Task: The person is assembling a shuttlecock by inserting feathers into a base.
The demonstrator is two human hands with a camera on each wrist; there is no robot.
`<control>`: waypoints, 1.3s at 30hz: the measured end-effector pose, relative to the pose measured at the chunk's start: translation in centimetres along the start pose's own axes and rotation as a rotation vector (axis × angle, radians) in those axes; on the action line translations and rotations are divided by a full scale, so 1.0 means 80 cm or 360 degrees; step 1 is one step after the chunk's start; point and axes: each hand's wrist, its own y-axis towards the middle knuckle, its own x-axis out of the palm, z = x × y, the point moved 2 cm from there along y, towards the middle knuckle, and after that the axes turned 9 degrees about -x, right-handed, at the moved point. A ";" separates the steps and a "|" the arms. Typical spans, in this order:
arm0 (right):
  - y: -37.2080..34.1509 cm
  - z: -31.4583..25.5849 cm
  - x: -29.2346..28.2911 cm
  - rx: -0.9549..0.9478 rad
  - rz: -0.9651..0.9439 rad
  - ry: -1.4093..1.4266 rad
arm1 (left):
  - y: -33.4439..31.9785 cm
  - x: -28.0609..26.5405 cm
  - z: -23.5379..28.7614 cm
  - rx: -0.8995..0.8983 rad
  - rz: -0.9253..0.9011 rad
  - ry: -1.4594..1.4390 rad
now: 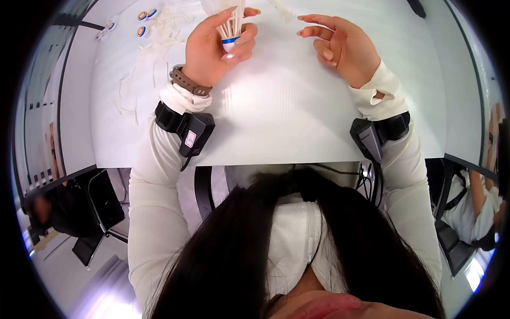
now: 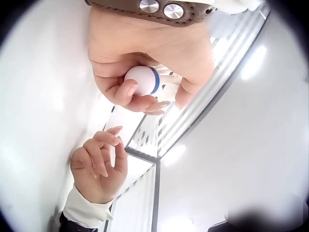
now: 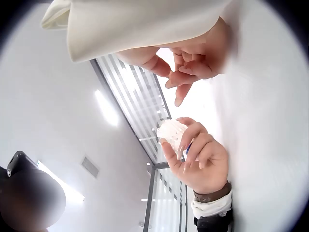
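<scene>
A white feather shuttlecock [image 1: 230,41] with a blue band round its cork is gripped in my left hand [image 1: 210,50], fingers curled round the cork end. Its feathers point toward the far side in the head view, partly hidden by the fingers. The left wrist view shows the rounded cork [image 2: 139,80] between palm and fingertips. Across from it, my right hand [image 1: 348,50] is held above the table, fingers loosely bent. Nothing shows between its fingertips [image 3: 178,101]. A gap separates the two hands.
On the white table [image 1: 276,122], several cork ends with blue rings [image 1: 141,31] lie at the far left. Loose feather pieces [image 1: 164,37] are scattered beside them, with thin quills [image 1: 125,109] nearer. A few more strands [image 1: 281,9] lie at the far middle.
</scene>
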 end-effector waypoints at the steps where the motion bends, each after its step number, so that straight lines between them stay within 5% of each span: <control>1: -0.001 0.000 0.000 -0.0017 -0.0013 -0.0019 | 0.001 -0.001 0.002 -0.0063 -0.0172 -0.0151; 4: -0.004 0.002 0.001 -0.0151 0.0019 -0.0167 | -0.003 0.009 -0.003 -0.0277 0.0093 -0.0380; 7: -0.022 -0.012 -0.013 -0.0332 0.0095 -0.0264 | 0.012 0.033 -0.016 -0.0414 -0.0323 -0.0381; 12: -0.030 -0.015 0.001 -0.0848 -0.0049 -0.0667 | 0.014 0.039 -0.025 -0.0548 -0.0428 -0.0191; 21: -0.026 -0.001 0.010 -0.0840 -0.0245 -0.0686 | 0.008 0.048 -0.028 -0.0712 -0.0379 0.0199; 25: -0.018 0.006 0.031 -0.0796 -0.0269 -0.0708 | -0.002 0.030 -0.023 -0.0738 -0.0397 0.0007; 34: -0.021 -0.001 0.010 -0.0795 -0.0066 -0.0697 | 0.013 0.061 -0.027 -0.0504 0.0266 0.0437; 39: -0.022 -0.005 0.014 -0.0630 0.0034 -0.0620 | 0.011 0.059 -0.027 -0.0525 0.0276 0.0689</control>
